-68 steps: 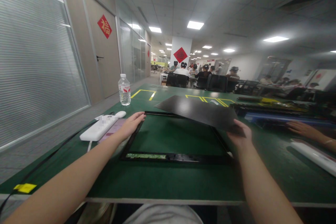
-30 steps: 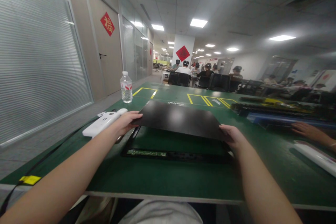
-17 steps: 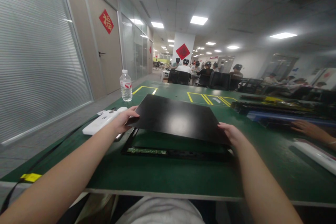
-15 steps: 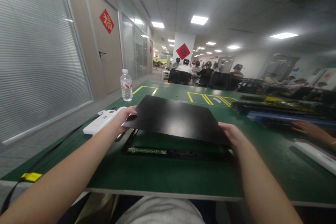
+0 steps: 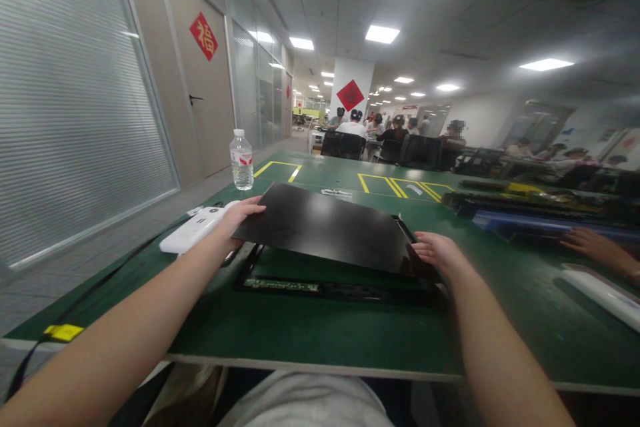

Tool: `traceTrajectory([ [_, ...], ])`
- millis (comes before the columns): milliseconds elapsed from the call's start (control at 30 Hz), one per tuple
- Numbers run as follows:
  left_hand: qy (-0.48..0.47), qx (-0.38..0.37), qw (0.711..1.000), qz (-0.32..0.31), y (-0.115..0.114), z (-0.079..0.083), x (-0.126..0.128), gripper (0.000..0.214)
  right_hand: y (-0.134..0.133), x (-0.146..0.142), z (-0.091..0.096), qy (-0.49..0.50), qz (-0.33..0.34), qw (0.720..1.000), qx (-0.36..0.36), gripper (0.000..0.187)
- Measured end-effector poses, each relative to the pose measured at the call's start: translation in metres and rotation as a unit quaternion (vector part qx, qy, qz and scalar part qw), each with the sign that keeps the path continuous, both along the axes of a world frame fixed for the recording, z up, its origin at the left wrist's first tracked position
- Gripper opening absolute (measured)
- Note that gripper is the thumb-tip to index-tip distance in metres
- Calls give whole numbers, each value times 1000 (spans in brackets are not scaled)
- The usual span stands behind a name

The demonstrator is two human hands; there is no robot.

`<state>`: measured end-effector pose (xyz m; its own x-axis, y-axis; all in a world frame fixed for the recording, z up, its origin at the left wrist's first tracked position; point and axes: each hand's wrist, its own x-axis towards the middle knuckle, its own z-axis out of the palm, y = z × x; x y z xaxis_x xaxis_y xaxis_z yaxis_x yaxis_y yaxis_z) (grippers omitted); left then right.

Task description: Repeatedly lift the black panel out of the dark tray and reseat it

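Observation:
A thin, glossy black panel (image 5: 325, 223) is tilted over a black rectangular frame (image 5: 370, 293) on the table. Its left side is raised, and its right end lies at the frame's right rim. My left hand (image 5: 245, 213) grips the panel's left edge, thumb on top and fingers mostly hidden below. At the opposite edge, my right hand (image 5: 437, 253) has its fingers closed against the panel, close to the frame's rim. Along the frame's near side runs a green circuit board strip (image 5: 280, 285). The panel hides most of the frame's far side.
On the green table (image 5: 310, 340), a white device (image 5: 193, 230) lies left and a water bottle (image 5: 243, 160) stands behind it. Small pale parts (image 5: 336, 193) lie beyond the panel. A co-worker's hand (image 5: 597, 247), a blue item (image 5: 505, 223) and a white bar (image 5: 600, 293) are right.
The panel's right end has shifted slightly left and down, exposing the frame's right rim. My right hand's fingers show more fully. Small pale parts behind the panel have come into view.

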<state>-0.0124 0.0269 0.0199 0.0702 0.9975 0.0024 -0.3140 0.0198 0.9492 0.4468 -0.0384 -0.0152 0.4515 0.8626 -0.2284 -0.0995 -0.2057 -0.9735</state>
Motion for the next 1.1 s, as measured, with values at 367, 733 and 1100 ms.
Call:
traceTrajectory([
  [367,81,-3,996,34,1,-12,5,57,4,7,-10,-15,-70,996,50,26],
  [733,87,-28,995,32,-2,-11,12,55,6,17,-15,-305,-83,949,-19,27],
  [1100,126,-47,991,24,-1,-21,16,54,7,19,-14,-414,-59,904,-92,35],
])
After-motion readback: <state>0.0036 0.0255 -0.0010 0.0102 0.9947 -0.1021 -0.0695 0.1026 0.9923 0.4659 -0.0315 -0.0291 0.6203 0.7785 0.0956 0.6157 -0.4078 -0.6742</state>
